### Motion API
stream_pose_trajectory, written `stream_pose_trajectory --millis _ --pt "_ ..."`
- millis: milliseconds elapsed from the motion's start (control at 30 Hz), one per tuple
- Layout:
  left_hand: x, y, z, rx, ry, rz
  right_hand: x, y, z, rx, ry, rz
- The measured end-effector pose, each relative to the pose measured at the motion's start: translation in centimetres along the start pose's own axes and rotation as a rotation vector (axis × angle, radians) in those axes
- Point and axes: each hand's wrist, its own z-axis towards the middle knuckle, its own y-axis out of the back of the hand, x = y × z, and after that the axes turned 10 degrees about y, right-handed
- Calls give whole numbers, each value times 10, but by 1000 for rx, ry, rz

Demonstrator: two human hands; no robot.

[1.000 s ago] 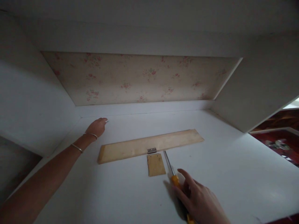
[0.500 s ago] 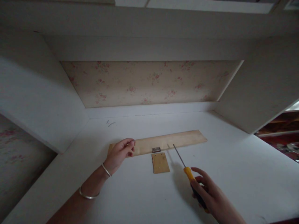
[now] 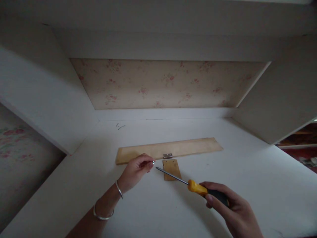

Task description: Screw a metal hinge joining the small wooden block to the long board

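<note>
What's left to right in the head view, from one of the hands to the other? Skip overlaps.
Left hand → small shiny piece at its fingertips → hinge → screwdriver's yellow part → right hand.

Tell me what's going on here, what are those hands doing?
A person's right hand holds a yellow-and-black screwdriver, its tip just short of a tiny shiny piece, maybe a screw, pinched in the left hand. On the white surface lies a long wooden board, with what looks like a metal hinge at its near edge. A smaller wooden piece lies in front, partly behind the screwdriver's shaft.
</note>
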Motion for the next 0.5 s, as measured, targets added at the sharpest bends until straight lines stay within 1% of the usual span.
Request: stream_pose_trajectory --millis 67,300,400,500 --pt "-1 0 -1 18 -10 12 2 -1 2 29 11 -46" --pt "-4 1 -3 51 -49 112 6 -6 3 9 30 -70" --pt "-4 1 -2 56 -60 151 4 -6 3 34 32 -94" --pt "-6 1 -2 63 -53 215 4 -4 4 66 90 -169"
